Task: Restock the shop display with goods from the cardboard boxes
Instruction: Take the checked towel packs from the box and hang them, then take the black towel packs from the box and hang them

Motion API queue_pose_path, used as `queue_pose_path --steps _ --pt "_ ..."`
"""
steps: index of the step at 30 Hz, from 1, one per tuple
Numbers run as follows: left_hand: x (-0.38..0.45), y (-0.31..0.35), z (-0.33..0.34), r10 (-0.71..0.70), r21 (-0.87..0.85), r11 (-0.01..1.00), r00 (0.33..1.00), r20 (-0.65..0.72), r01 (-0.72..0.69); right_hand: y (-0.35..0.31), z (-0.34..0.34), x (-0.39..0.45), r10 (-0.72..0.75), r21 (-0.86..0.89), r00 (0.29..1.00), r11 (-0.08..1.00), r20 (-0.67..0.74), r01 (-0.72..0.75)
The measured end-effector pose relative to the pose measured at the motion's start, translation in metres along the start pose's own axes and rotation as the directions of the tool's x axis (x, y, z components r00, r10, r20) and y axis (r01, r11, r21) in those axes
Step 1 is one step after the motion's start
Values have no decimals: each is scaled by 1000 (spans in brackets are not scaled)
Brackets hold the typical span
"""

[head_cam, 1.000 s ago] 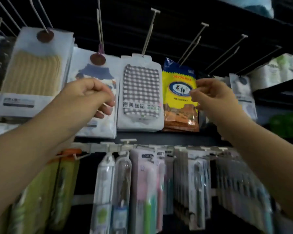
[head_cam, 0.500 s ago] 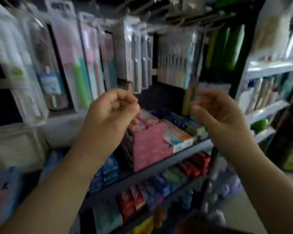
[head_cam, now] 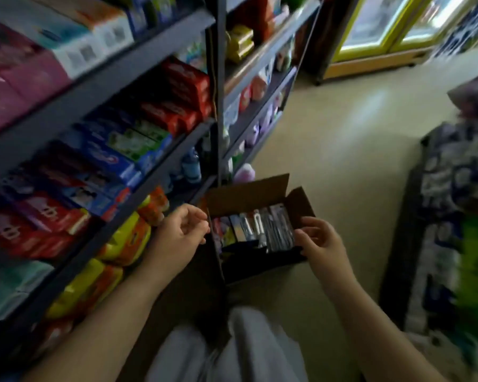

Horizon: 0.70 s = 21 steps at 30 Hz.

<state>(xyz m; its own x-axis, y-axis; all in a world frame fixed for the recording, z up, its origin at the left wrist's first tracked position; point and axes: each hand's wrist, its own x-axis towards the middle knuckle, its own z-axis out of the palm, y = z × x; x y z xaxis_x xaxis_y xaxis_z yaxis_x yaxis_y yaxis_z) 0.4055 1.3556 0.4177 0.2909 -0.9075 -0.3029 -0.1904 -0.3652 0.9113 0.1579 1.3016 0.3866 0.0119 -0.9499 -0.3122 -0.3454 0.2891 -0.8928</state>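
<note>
An open cardboard box (head_cam: 255, 230) sat on the floor (head_cam: 342, 150) in the lower middle of the picture, with its flaps folded up and out. Inside it were many thin packets (head_cam: 257, 226) standing side by side in a row. They were blurry, so I could not tell what they were. The box looked close to full, so I think a lot of restocking was left to do.

The left hand (head_cam: 181, 230) was at the left edge of the box, in front of the near flap. Its fingers were bent in a loose way and it had nothing in it. The right hand (head_cam: 319, 241) was at the right edge of the box. Its fingers were bent loosely too, and it looked empty. I could not tell if its fingertips touched the packets or the box wall. Neither hand had picked up a packet.

The shelves (head_cam: 155, 62) filled the left side of the picture. They held lots of goods: pink boxes (head_cam: 17, 78) at the upper left, red boxes (head_cam: 182, 86) and blue boxes (head_cam: 116, 150) in the middle, and yellow packs (head_cam: 127, 238) lower down. Those shelves looked well filled. I think the next job was to take a packet out of the box.
</note>
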Motion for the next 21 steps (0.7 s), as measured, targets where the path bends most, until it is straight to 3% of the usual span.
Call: queue_pose_path --steps 5,11,18,21 --pt "32 -73 51 -251 52 968 963 97 247 84 4 25 235 -127 972 965 17 -231" --pt "78 -160 98 -440 106 895 895 66 432 186 42 94 437 -348 896 855 84 -384" --pt "143 -265 152 -564 129 823 824 60 554 283 98 203 501 -648 847 707 177 -283" --pt "168 -302 173 -584 146 808 809 69 571 315 120 246 463 -760 842 641 276 -104"
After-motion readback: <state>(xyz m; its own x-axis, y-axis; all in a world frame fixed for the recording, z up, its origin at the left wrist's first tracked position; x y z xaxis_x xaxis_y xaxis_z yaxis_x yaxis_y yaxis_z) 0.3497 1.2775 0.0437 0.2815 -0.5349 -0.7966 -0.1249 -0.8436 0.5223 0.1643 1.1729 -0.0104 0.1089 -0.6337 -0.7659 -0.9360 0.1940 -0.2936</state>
